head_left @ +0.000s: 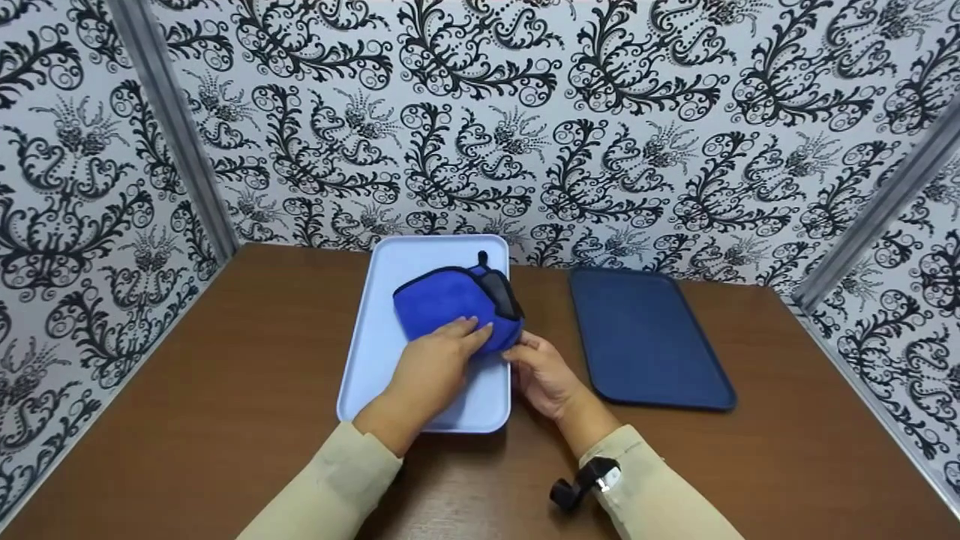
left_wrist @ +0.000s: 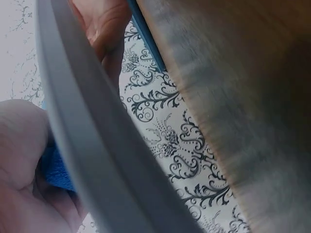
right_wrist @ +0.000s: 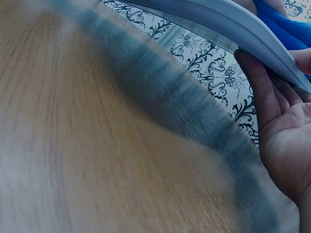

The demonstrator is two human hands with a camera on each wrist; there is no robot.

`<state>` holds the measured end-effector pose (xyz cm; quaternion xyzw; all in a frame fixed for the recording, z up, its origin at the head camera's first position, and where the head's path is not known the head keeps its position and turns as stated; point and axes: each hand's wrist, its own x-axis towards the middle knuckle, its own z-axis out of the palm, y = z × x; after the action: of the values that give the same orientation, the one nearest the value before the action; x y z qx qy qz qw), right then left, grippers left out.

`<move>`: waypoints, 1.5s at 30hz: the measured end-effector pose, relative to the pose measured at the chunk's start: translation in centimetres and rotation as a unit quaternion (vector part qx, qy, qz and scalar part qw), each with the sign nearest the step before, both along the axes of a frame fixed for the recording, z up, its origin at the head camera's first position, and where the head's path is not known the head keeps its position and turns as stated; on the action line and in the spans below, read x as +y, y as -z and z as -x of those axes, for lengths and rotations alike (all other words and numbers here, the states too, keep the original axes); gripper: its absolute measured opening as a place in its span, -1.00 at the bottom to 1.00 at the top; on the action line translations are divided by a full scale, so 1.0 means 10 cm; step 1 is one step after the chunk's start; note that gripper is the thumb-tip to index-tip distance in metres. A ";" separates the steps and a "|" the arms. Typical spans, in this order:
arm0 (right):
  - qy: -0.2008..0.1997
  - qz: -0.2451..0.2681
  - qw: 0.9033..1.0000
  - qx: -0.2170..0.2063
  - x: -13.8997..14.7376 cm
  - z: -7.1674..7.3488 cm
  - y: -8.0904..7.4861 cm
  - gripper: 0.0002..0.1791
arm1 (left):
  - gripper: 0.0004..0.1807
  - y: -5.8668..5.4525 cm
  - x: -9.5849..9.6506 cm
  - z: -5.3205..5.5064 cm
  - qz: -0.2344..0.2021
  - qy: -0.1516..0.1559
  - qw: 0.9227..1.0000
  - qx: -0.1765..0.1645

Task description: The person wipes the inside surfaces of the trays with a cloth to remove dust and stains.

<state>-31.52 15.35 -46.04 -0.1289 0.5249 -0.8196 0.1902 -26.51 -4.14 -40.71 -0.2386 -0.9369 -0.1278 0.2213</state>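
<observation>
Currently, the left hand [head_left: 429,369] rests, fingers extended, on the blue pouch [head_left: 450,296] lying toward 1 o'clock on the light tray [head_left: 375,360], whose 3 o'clock rim the right hand [head_left: 546,381] pinches.

On my left, the brown table [head_left: 247,360] is giving lots of room for a hand to slide by. In the middle, the light blue tray [head_left: 465,409] is taking up space, and the blue pouch [head_left: 442,300] is sitting on it like a bump. My left hand [head_left: 435,364] is covering the pouch's near side. Between the trays, a thin strip of table is showing, but my right hand [head_left: 546,379] is blocking its near part, holding the tray's edge. The dark blue tray [head_left: 645,337] is lying flat on the right. Behind both trays, the wall [head_left: 472,112] is standing close.
</observation>
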 end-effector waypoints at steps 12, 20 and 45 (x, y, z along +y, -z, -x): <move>-0.014 0.014 1.000 0.002 -0.04 -0.01 0.02 -0.52 | -0.60 -0.18 -0.27 0.11 0.117 0.017 0.993 0.001; -0.015 0.016 1.000 0.006 -0.01 0.02 0.08 -0.50 | -0.57 -0.22 -0.45 0.21 0.143 0.033 0.989 -0.019; -0.025 0.001 1.000 0.008 0.03 0.02 0.07 -0.40 | -0.51 -0.26 -0.88 0.58 0.174 -0.087 0.979 -0.068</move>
<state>-31.74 15.60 -46.79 -0.1486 0.5223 -0.8141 0.2058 -32.33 -12.99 -38.08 -0.1813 -0.9749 0.0409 0.1225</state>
